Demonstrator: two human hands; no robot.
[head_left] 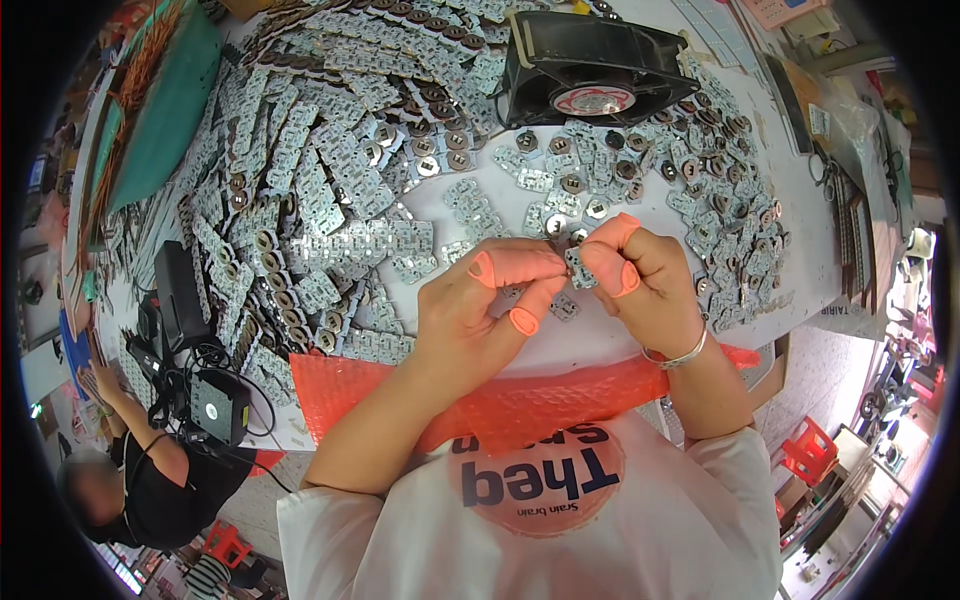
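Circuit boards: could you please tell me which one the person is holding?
The small circuit board in the orange-covered fingers of the right hand, beside the left hand; the other boards lie on the white table.

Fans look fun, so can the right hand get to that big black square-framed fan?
Probably yes: the right hand is near the black square-framed fan, with only low, pale little circuit boards between, though it seems to pinch a small board.

four finger cots (518, 267), one fan (597, 72)
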